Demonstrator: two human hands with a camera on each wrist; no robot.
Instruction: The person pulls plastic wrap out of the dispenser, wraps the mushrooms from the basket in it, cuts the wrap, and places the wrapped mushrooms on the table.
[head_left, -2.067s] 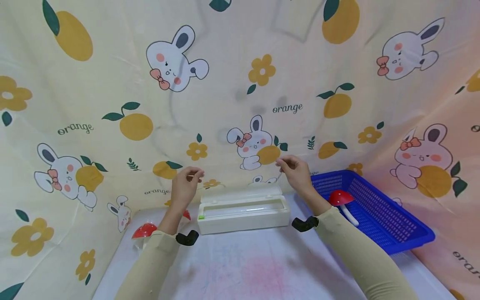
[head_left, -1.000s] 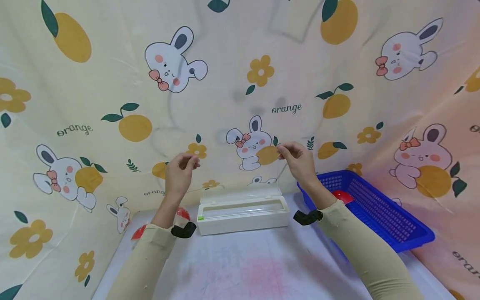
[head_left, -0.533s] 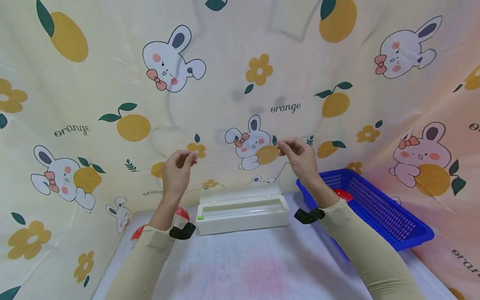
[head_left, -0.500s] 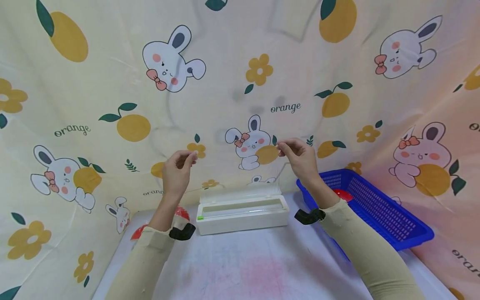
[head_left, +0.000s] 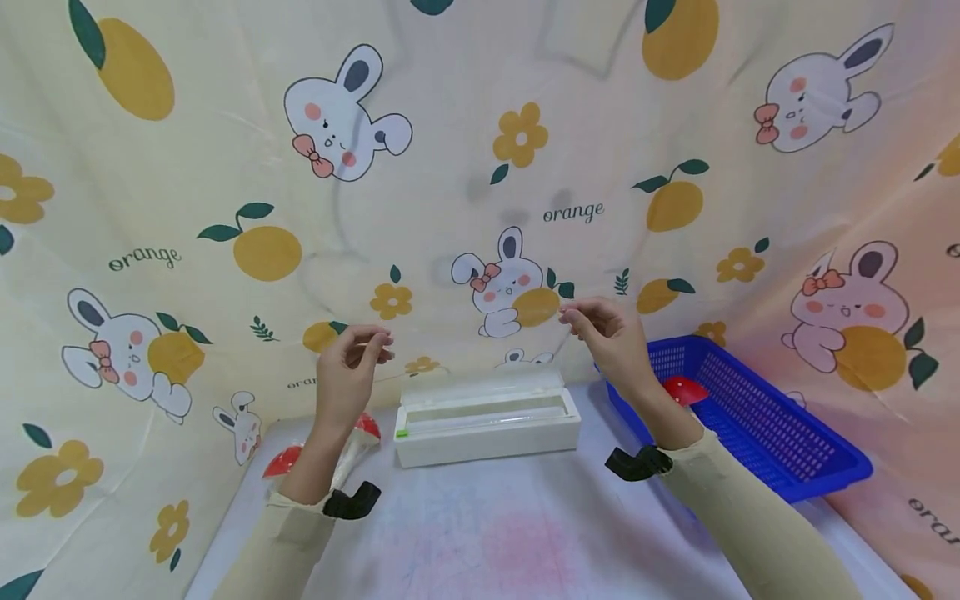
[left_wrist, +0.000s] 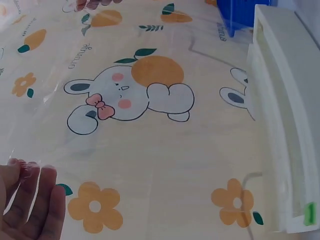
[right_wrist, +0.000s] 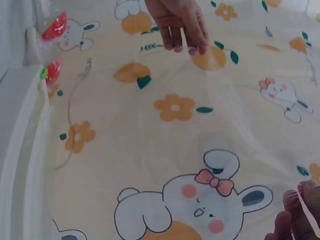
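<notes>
Two raised hands stretch a sheet of clear plastic wrap above a white table. The left hand and right hand each pinch an upper corner. Below sits the white dispenser box, lid open. Beyond stand a blue basket, toy mushrooms, and a bunny-print cloth.

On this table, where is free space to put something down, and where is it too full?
The widest bare patch of the table lies in front of the white dispenser box, between the two forearms. It is crowded at the far left, around the red mushrooms, and on the right, where the blue basket stands. Above the box, both hands stretch clear film.
</notes>
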